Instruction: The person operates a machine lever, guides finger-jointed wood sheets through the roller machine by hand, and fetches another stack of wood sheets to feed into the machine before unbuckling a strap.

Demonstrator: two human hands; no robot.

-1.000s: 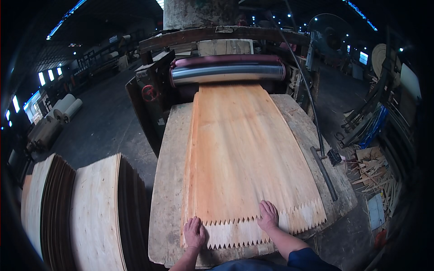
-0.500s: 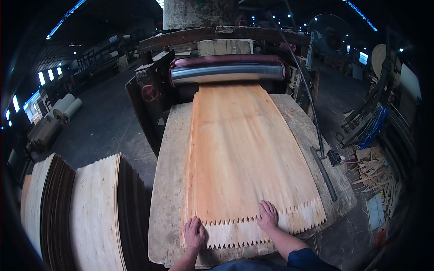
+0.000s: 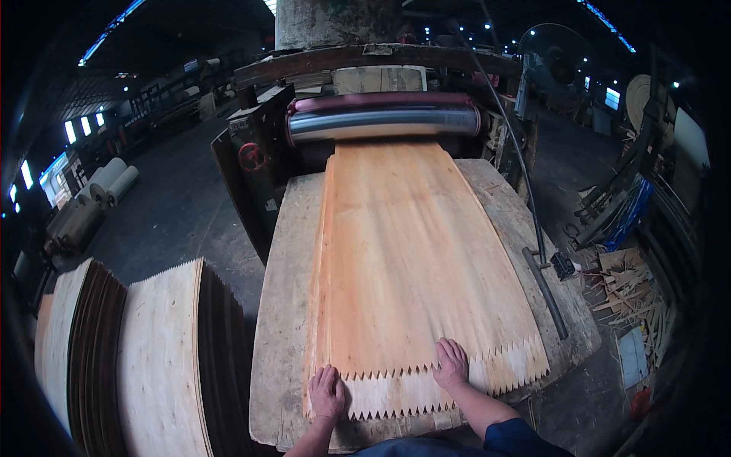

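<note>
Long, pale orange wood veneer sheets (image 3: 411, 266) lie on a worn worktable, their near ends cut in a zigzag. Their far end reaches under the machine's shiny metal roller (image 3: 381, 122). At the near left corner my left hand (image 3: 327, 392) rests on the sheets with its fingers pointing forward. My right hand (image 3: 451, 364) lies flat across the toothed edge of the upper sheet, right of the middle. A paler toothed edge of a sheet beneath sticks out toward me. Neither hand is closed around anything.
Tall stacks of veneer (image 3: 160, 343) stand at the left. A T-shaped metal bar (image 3: 544, 289) lies on the table's right side (image 3: 499, 190). A red handwheel (image 3: 252, 157) sits on the machine's left frame. Wood scraps (image 3: 636, 293) litter the floor at right.
</note>
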